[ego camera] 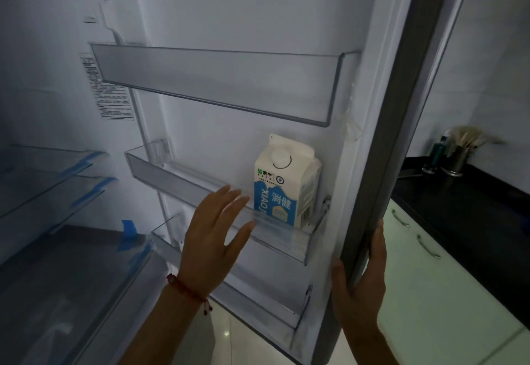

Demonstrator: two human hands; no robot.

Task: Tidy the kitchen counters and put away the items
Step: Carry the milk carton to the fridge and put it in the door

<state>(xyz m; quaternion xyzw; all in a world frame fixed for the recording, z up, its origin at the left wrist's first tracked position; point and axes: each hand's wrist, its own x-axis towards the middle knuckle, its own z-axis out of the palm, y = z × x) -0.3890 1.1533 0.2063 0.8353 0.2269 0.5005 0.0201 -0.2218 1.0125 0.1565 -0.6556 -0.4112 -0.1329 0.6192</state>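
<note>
A white and blue milk carton [282, 184] stands upright at the right end of the middle door shelf [177, 174] of the open fridge door [401, 123]. My left hand [213, 235], with a red bracelet at the wrist, is open with fingers spread just left of the carton, in front of the shelf's clear rail and not touching the carton. My right hand [362, 275] is wrapped around the door's outer edge, thumb on the inner side and fingers on the outside.
An empty upper door shelf [218, 83] and a lower door shelf [258, 287] sit above and below. Glass fridge shelves [48, 175] with blue tape are at left. A dark counter [464, 209] at right carries a metal utensil holder [460, 158] above white cabinet doors [424, 293].
</note>
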